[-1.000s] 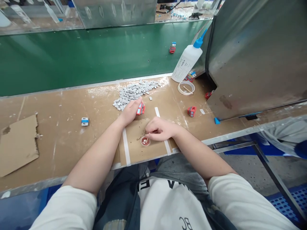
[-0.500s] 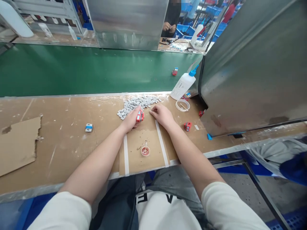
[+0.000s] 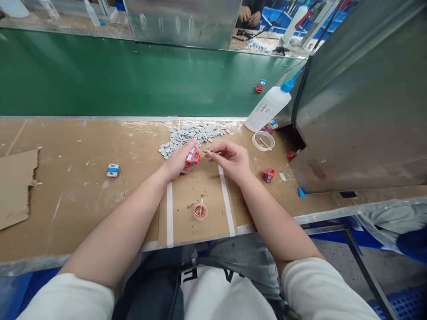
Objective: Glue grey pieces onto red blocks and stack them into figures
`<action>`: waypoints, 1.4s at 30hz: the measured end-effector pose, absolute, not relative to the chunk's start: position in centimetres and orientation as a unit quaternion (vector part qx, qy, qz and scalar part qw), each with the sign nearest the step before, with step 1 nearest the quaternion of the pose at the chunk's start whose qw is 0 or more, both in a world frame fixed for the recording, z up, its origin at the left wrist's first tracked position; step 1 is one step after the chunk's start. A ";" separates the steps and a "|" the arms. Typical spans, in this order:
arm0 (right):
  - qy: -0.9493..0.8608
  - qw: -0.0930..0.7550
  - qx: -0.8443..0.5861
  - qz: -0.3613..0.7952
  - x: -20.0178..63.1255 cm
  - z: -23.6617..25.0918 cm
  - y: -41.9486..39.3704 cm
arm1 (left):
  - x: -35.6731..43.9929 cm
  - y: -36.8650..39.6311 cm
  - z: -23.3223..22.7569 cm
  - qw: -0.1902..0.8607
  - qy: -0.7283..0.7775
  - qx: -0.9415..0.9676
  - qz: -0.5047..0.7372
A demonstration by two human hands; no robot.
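My left hand (image 3: 179,161) is closed round a red toy car (image 3: 193,156) with grey and pale-blue patches. Just to its right, my right hand (image 3: 232,159) pinches a small pale piece (image 3: 207,151) between thumb and fingers, close to the car but apart from it. Behind both hands spreads a pile of small flat grey pieces (image 3: 190,133). Nearer me, a small round cup (image 3: 200,212) of reddish stuff has a thin stick standing in it. Another red toy car (image 3: 268,175) lies to the right of my right forearm.
A white squeeze bottle (image 3: 269,108) with a blue nozzle leans at the right, beside a tape roll (image 3: 263,141) and a metal panel (image 3: 360,115). A white-and-blue toy part (image 3: 112,170) and torn cardboard (image 3: 18,186) lie left. A co-worker's hands (image 3: 249,17) show beyond the green belt (image 3: 133,80).
My right hand has lifted slightly from beside the grey pile, and a small pale piece now shows in its pinch. My left hand has tilted the red toy car. The camera view has shifted.
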State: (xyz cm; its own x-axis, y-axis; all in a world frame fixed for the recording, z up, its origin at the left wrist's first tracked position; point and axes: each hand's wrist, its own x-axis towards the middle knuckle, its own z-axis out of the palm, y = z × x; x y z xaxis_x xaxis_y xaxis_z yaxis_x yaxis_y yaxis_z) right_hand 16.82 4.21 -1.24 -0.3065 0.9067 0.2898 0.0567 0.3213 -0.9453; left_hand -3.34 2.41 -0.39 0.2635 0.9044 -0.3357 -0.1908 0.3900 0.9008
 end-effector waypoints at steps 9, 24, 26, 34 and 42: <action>-0.681 0.500 -0.309 0.436 17.2 -1.0 4.4 | -3.0 2.3 -0.3 0.672 0.487 0.383 0.406; -0.608 0.448 -0.371 0.541 16.4 -0.1 3.7 | -2.0 1.5 -0.7 0.509 0.547 0.501 0.438; -0.610 0.442 -0.368 0.545 16.4 0.1 3.6 | -2.0 1.5 -0.7 0.496 0.550 0.509 0.440; -0.570 0.441 -0.357 0.594 16.6 0.2 3.8 | -2.1 1.3 -0.8 0.496 0.566 0.497 0.433; -0.397 0.405 -0.297 0.769 17.3 0.1 4.6 | -1.9 1.4 -0.4 0.523 0.566 0.481 0.419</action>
State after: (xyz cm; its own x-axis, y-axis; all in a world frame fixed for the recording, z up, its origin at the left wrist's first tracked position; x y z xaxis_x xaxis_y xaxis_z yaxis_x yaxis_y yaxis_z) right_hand 17.33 4.56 0.14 -0.4965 0.8575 -0.1345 -0.3865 -0.3572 -0.8503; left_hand -1.95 1.36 -0.36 0.0096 0.9818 -0.1894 0.1052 0.1874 0.9766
